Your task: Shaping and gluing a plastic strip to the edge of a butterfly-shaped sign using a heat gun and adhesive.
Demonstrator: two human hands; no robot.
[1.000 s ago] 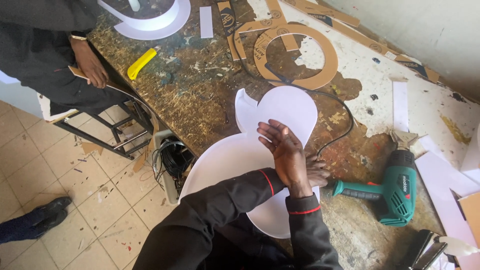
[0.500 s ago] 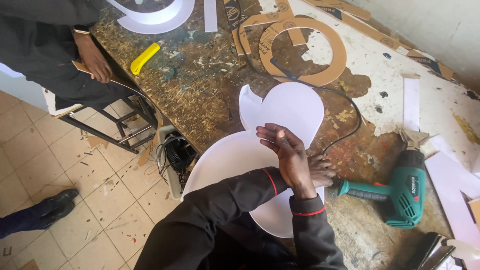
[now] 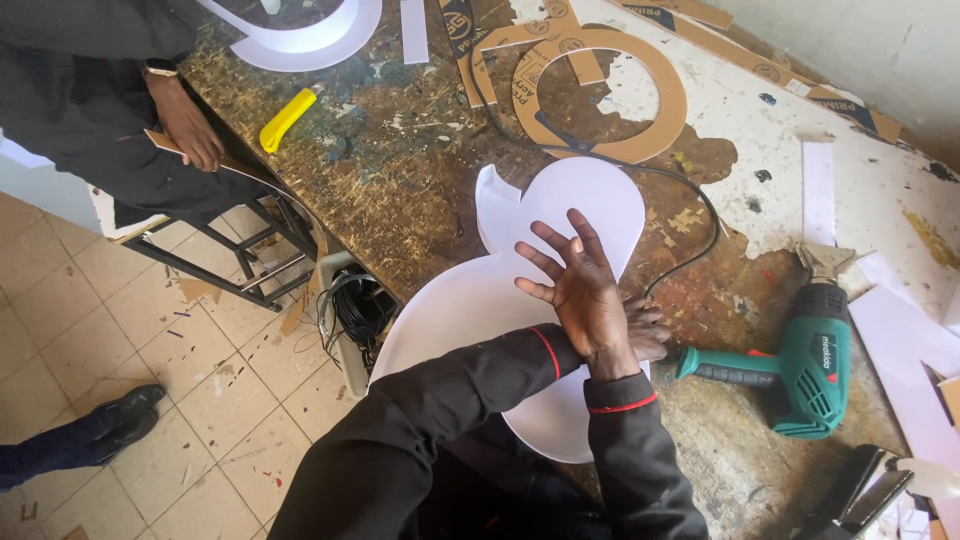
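A white plastic sheet (image 3: 470, 310), cut into rounded lobes, lies on the stained worktable (image 3: 400, 170) and overhangs its near edge. My right hand (image 3: 578, 290) is over the sheet's middle, back up, fingers spread wide, holding nothing. My left hand (image 3: 648, 335) lies under my right wrist. Only its fingers show, stretched flat at the sheet's right edge, next to the handle of a green heat gun (image 3: 800, 365). Both sleeves are black with red cuffs, and my forearms cross.
A black cable (image 3: 690, 195) runs from behind the sheet. Cardboard ring offcuts (image 3: 670, 110), white strips (image 3: 820, 190), a yellow knife (image 3: 287, 118) and a white curved piece (image 3: 330, 40) lie farther back. Another person's hand (image 3: 190, 125) holds cardboard at the left. A metal stool frame (image 3: 250, 265) stands below.
My right hand was curled over my left hand; its fingers have now straightened and spread over the sheet. The view has shifted slightly.
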